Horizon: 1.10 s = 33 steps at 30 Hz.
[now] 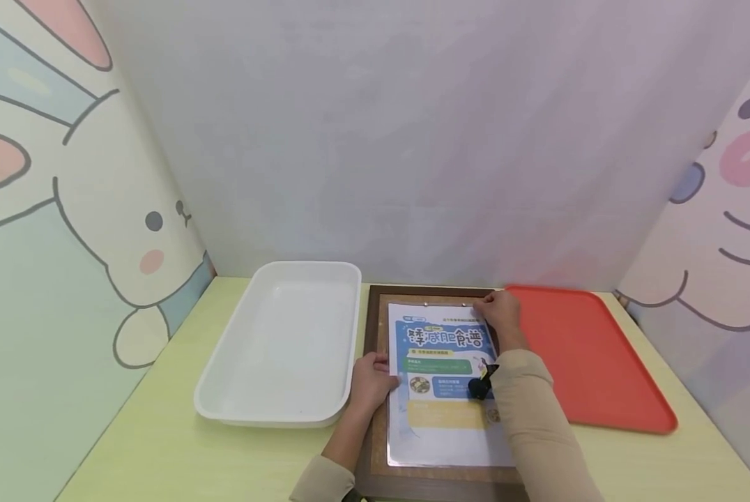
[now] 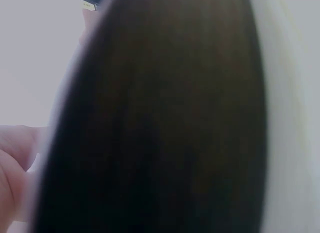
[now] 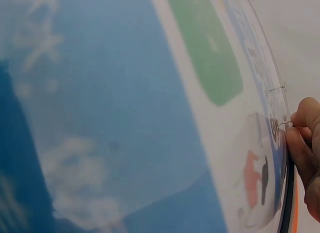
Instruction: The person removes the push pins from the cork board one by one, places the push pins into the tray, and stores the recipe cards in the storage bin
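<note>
A printed poster (image 1: pixel 440 443) with a glossy clear surface lies on a brown board with a dark wooden frame (image 1: pixel 371 317). Its top edge bears small shiny pins (image 1: pixel 426 304). At the poster's top right corner, my right hand (image 1: pixel 503 314) pinches a thin metal pin (image 3: pixel 285 123) between thumb and fingertips. My left hand (image 1: pixel 369 383) rests at the left side of the board, its fingers fairly straight and its thumb touching the poster's left edge. The left wrist view is mostly filled by the blurred frame, with part of the left hand (image 2: pixel 15 173) beside it.
A white rectangular tray (image 1: pixel 287 335) stands left of the board on the pale yellow table (image 1: pixel 162 418). To the right lies a flat red tray (image 1: pixel 594 355), partly behind the right arm. A grey wall (image 1: pixel 381 139) rises behind, with cartoon panels on both sides.
</note>
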Each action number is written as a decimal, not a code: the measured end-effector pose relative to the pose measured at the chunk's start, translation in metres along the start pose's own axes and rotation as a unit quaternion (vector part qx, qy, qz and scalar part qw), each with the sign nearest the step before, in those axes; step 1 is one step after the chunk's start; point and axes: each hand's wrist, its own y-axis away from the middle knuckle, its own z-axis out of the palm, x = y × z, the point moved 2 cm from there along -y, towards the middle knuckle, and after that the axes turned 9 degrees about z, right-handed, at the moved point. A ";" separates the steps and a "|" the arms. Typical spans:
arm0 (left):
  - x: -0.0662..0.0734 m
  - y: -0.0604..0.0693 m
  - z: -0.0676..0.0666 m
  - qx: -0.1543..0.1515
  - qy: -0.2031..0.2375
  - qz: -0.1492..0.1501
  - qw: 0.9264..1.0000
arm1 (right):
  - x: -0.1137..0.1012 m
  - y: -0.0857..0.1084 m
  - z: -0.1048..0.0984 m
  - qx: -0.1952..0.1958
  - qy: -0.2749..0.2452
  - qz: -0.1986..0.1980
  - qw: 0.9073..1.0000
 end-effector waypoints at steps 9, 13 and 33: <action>0.000 0.001 -0.003 0.001 -0.004 0.000 1.000 | 0.005 0.002 0.002 -0.011 -0.048 -0.003 0.999; -0.001 0.003 -0.002 -0.001 -0.002 -0.003 1.000 | 0.010 0.006 0.000 -0.022 -0.069 -0.009 0.997; -0.001 0.000 -0.001 0.002 0.001 -0.012 1.000 | 0.025 0.031 -0.044 -0.106 -0.157 -0.007 0.982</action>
